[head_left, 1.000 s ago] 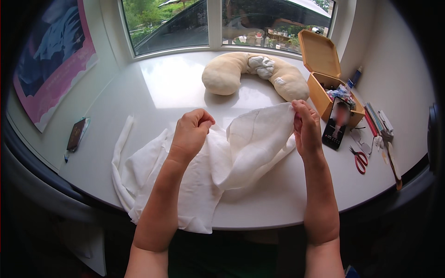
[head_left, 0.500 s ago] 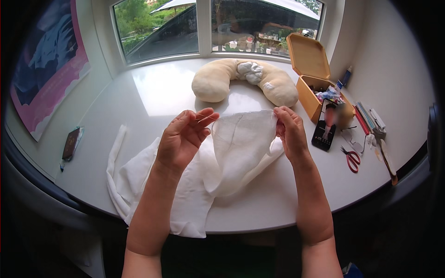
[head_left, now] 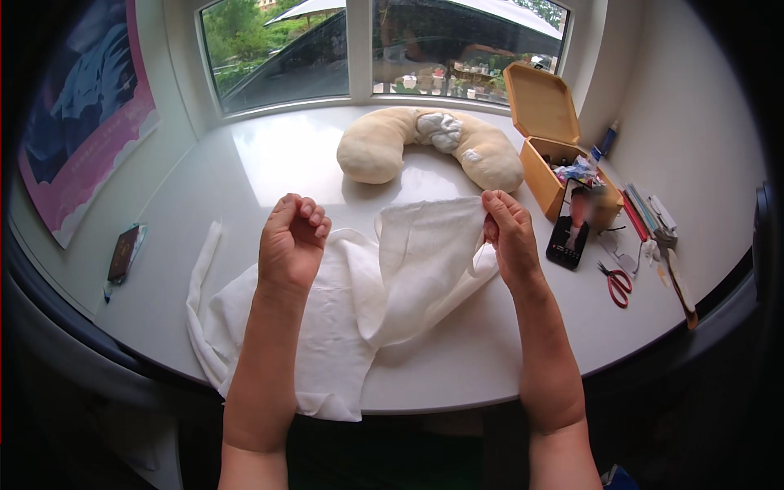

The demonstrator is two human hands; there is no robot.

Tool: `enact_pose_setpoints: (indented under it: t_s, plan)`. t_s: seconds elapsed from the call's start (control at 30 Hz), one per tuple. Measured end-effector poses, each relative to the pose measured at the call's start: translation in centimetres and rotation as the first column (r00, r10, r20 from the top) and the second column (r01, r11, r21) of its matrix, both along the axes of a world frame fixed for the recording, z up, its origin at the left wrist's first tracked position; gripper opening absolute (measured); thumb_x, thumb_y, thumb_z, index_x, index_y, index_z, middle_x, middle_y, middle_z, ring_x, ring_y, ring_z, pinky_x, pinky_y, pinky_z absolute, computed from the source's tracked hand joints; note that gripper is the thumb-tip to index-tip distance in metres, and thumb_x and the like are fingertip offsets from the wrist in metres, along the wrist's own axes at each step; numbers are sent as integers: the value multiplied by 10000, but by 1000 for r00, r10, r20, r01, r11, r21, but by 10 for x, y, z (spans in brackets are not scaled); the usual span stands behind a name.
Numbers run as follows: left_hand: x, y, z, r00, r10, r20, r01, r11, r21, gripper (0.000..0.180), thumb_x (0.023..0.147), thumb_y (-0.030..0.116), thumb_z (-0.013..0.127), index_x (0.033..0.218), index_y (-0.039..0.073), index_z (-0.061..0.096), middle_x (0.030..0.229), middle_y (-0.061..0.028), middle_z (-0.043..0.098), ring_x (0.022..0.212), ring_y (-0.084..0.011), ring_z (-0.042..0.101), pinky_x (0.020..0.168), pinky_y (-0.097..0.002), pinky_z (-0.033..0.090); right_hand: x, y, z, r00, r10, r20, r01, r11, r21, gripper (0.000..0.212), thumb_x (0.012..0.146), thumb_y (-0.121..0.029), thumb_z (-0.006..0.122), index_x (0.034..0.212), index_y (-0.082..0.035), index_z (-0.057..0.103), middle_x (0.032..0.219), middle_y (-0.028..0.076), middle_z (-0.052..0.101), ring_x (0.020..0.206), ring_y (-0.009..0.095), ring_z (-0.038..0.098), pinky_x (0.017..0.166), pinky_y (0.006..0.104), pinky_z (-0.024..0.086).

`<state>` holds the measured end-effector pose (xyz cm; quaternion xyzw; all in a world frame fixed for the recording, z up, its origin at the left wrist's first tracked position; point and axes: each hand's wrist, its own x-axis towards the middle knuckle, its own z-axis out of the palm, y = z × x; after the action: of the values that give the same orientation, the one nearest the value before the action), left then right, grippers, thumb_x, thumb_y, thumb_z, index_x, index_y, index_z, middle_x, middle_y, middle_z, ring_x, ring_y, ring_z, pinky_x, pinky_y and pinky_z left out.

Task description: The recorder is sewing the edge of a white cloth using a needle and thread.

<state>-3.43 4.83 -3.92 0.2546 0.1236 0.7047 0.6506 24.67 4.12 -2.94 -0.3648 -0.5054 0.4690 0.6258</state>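
A: What is the state of the right hand?

B: The right hand (head_left: 508, 233) pinches the corner of a white cloth (head_left: 359, 302) between thumb and bent forefinger, the remaining fingers folded beneath.

A: And the left?

B: The left hand (head_left: 292, 241) is raised above the cloth with its fingers curled toward the palm and the thumb upright close to the forefinger. Whether a thin thread or needle lies in this grip cannot be told.

A: How is the cloth disposed?

B: It lies on the near part of a smooth, glossy white table (head_left: 445, 384), between and beneath the forearms. The raised portion hangs from the right hand as a thin panel with a nearly straight upper edge. The remainder spreads in soft, shallow creases, one end draped over the table's rounded front edge; at the far left runs a narrow, tube-like fold.

A: Which forms lie beyond?

B: A U-shaped cream cushion (head_left: 371, 151), plump and matte, with lumpy white filling (head_left: 439, 131) bulging at its bend. To its right stands a pale wooden box (head_left: 543, 175), lid tilted open, with a flat, dark phone (head_left: 569, 224) propped against its front. Near these lie thin-framed eyeglasses (head_left: 627, 263) and a red-handled metal tool (head_left: 617, 286).
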Motion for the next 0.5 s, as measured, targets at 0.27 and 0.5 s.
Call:
enact_pose_setpoints:
  t_s: [0.27, 0.5]
  plan:
    - [-6, -1, 2, 975, 210, -68, -210, 978, 10, 152, 902, 133, 511, 762, 74, 500, 687, -39, 471, 642, -156, 426, 559, -266, 363, 2, 0, 0, 1000, -20, -1, 20, 1000, 1, 211, 916, -229, 533, 752, -97, 543, 560, -78, 403, 486, 4, 332, 470, 179, 309]
    - [-9, -8, 9, 919, 213, -331, -244, 968, -54, 213, 836, 157, 562, 643, 103, 491, 641, -42, 559, 598, -145, 505, 520, -268, 375, 1, -1, 3, 999, -27, 17, 27, 1000, 11, 199, 909, -217, 542, 764, -82, 554, 585, -70, 435, 487, 3, 347, 469, 179, 340]
